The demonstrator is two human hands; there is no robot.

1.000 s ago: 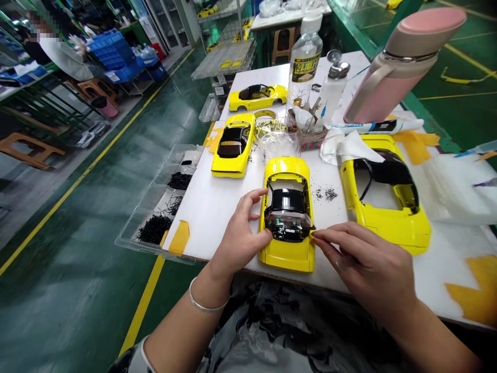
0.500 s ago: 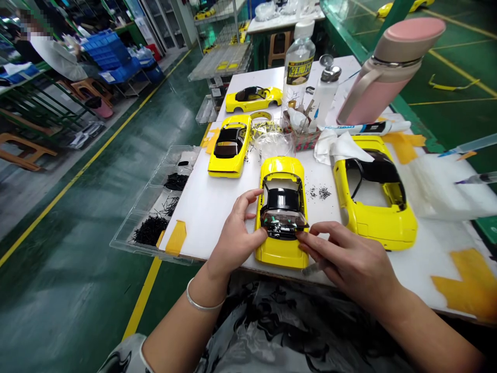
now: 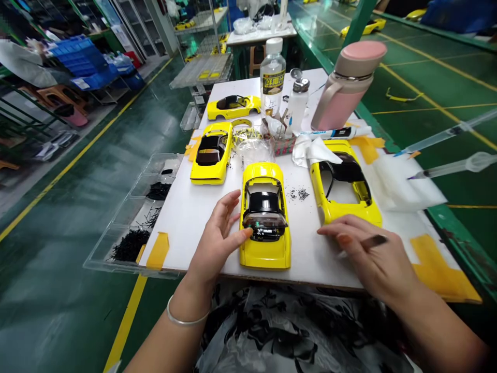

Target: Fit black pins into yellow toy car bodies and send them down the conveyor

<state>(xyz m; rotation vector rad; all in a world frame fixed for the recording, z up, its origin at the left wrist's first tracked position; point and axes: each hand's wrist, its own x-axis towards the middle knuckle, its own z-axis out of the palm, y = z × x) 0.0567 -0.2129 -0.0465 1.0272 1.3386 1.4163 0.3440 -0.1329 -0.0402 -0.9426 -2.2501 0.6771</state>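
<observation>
Floor: glossy green, reflecting light on the left, yellow lines on both sides. Near centre: white tabletop. Far left: grey cabinet, stacked blue crates, brown stool, pink bin. Far centre: wire rack, then a white-topped table with another stool under it. Far right: green post, plus a blue bulk too blurred to name.

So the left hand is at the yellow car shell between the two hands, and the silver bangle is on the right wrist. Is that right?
Not quite: the silver bangle is on the left wrist, as the head view shows. The left hand is indeed at the yellow car shell.
</observation>
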